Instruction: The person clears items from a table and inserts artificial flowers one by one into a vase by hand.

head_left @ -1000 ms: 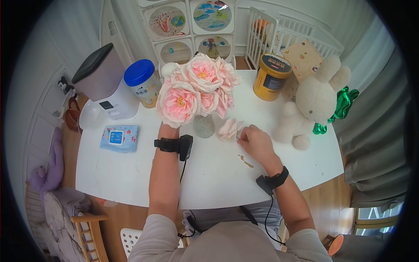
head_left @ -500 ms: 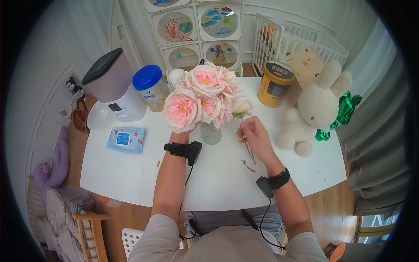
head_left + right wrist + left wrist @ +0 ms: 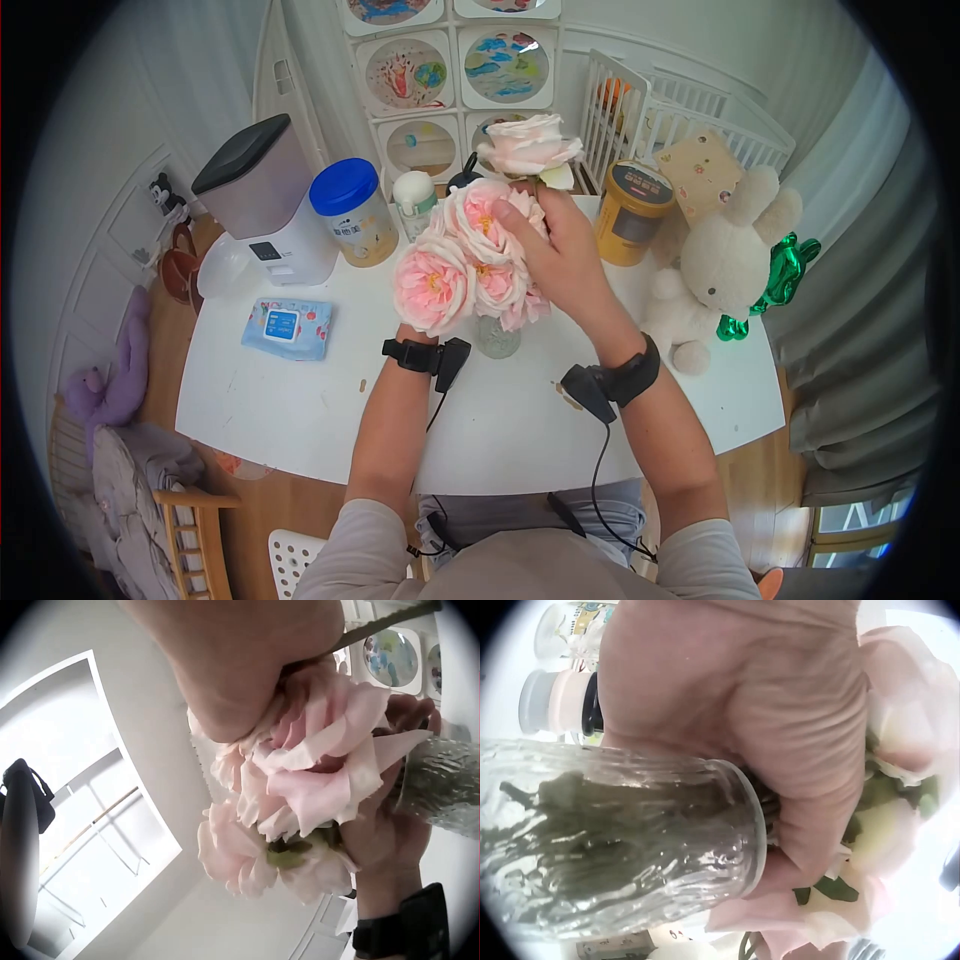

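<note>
Head view: a person sits at a white table [image 3: 300, 420], both hands up at a bunch of flowers.
Right hand [image 3: 562, 255]: fingers curled round the stem of a single pink rose [image 3: 528, 146], held above the bouquet [image 3: 470, 265].
Left hand [image 3: 765, 727]: wrapped about the stems at the mouth of the glass vase [image 3: 615, 840]; in the head view the blooms hide it.
Single rose, place: over the bouquet, higher than the other blooms, its stem running down into the right hand.
In the way: the blooms cover most of the vase [image 3: 497, 340] from above.
Tins: two, a blue-lidded one [image 3: 350, 210] on the left and a gold one [image 3: 630, 212] on the right.
Plush rabbit: one [image 3: 715, 265], beside the gold tin.
Wipes pack: one [image 3: 285, 327], left of the arms.
White machine: one [image 3: 265, 205], at the table's far left.
Small bottle: one [image 3: 413, 200], behind the bouquet.
</note>
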Motion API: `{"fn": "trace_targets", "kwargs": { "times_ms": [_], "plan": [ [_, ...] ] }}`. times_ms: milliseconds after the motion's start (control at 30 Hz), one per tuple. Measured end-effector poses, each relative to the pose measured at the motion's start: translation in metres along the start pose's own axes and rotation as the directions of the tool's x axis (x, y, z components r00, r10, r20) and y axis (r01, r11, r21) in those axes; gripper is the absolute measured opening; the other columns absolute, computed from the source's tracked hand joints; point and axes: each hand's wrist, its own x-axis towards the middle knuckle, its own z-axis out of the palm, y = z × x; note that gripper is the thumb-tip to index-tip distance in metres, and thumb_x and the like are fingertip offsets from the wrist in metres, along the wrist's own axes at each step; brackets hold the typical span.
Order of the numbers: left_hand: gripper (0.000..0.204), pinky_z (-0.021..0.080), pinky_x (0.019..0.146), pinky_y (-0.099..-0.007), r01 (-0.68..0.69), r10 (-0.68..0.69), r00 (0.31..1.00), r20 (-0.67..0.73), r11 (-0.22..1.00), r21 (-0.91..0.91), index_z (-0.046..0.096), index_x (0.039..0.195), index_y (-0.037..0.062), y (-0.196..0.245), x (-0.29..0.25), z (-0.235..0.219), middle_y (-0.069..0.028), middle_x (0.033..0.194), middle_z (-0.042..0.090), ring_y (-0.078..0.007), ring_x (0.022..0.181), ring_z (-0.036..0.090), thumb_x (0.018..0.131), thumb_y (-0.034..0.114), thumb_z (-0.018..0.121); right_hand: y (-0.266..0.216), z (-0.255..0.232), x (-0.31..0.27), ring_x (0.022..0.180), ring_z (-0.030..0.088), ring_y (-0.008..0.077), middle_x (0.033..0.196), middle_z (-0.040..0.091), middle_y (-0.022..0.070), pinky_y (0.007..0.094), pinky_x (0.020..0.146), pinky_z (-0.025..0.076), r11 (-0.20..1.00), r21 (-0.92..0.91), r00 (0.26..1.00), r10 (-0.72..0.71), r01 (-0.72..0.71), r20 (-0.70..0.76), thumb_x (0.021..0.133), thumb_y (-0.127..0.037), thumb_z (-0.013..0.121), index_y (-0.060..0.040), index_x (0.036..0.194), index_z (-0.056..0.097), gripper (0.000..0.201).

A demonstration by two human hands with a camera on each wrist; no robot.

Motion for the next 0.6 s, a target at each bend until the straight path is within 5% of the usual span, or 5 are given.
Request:
{"fn": "trace_targets", "kwargs": {
  "times_ms": [233,300,367,433,600],
  "plan": [
    [0.073,0.040,0.116,-0.0361,0.041,-0.045,0.999,-0.023,0.989,-0.141,0.045,0.148,0.0045,0.021,0.024,0.038,-0.0102,0.148,0.053,-0.0250,0.132,0.054,0.085,0.016,0.082,-0.002,-0.005,0.003,0.091,0.067,0.0347,0.103,0.067,0.0202,0.0393,0.082,0.052,0.995,0.066,0.996,0.074,-0.070,-0.049,0.096,-0.027,0.070,0.0021,0.112,0.063,0.034],
    [0.075,0.038,0.118,-0.0370,0.289,-0.303,0.953,0.002,0.909,-0.300,0.041,0.151,0.0041,0.052,0.026,0.062,-0.0132,0.152,0.048,-0.0253,0.135,0.051,0.087,0.012,0.080,0.001,-0.004,0.002,0.089,0.067,0.0331,0.100,0.067,0.0209,0.0381,0.080,0.052,0.988,0.107,0.988,0.124,-0.114,-0.095,0.096,-0.027,0.070,0.0034,0.108,0.064,0.033],
    [0.066,0.041,0.116,-0.0370,0.299,-0.316,0.948,-0.024,0.918,-0.261,0.041,0.152,0.0096,0.034,0.016,0.068,-0.0045,0.150,0.050,-0.0203,0.137,0.049,0.095,0.014,0.075,0.008,-0.002,0.002,0.088,0.067,0.0322,0.100,0.068,0.0208,0.0380,0.080,0.052,0.972,0.162,0.976,0.190,-0.171,-0.106,0.096,-0.027,0.070,0.0038,0.106,0.064,0.033],
    [0.063,0.042,0.114,-0.0363,0.304,-0.275,0.941,-0.197,0.943,0.136,0.042,0.151,0.0081,0.017,0.011,0.076,-0.0057,0.149,0.051,-0.0204,0.134,0.052,0.096,0.015,0.073,0.013,0.000,0.000,0.087,0.067,0.0314,0.101,0.068,0.0208,0.0379,0.079,0.052,0.951,0.211,0.960,0.253,-0.226,-0.115,0.096,-0.027,0.071,0.0041,0.105,0.063,0.033],
    [0.062,0.044,0.112,-0.0364,0.083,-0.012,0.988,-0.153,0.880,0.468,0.043,0.150,0.0069,0.005,0.005,0.074,-0.0065,0.148,0.052,-0.0208,0.132,0.053,0.096,0.016,0.072,0.006,0.008,-0.005,0.086,0.066,0.0307,0.098,0.068,0.0205,0.0379,0.080,0.051,0.945,0.241,0.959,0.255,-0.220,-0.125,0.097,-0.028,0.071,0.0041,0.105,0.063,0.034]
  ]
}}
